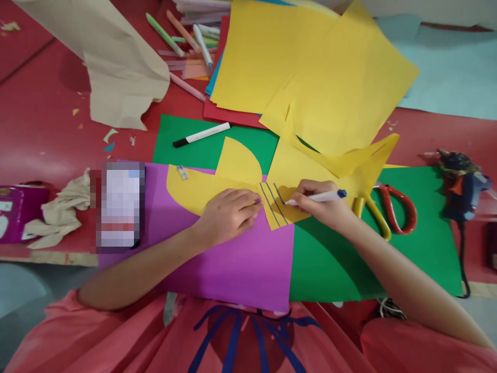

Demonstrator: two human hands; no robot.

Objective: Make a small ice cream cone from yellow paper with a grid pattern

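Drawing step in hand, centre of frame. My right hand (324, 207) grips a blue marker (316, 197) in a writing pinch, tip down on the small yellow cut-out (276, 215), which lies where the purple sheet (240, 264) meets the green sheet (368, 264). Three slanted blue lines are already on it; the tip sits just right of the third.

My left hand (229, 215) lies flat, fingers together, pressing the larger yellow piece (190, 189) with fingertips at the cut-out's left edge. It holds nothing.

To do it well, I judge:
- keep left-hand pressure close to the stroke; the paper looks light and likely to slide on the sheets below
- match the slant and spacing of the existing lines
- one steady stroke per line, no retracing
- keep my right palm off fresh ink

Nearby: scissors (384, 207) just right of my right hand, glue gun (462, 184) at the right edge, a capped black marker (202, 134) above centre, a yellow paper stack (310, 67) at the top.
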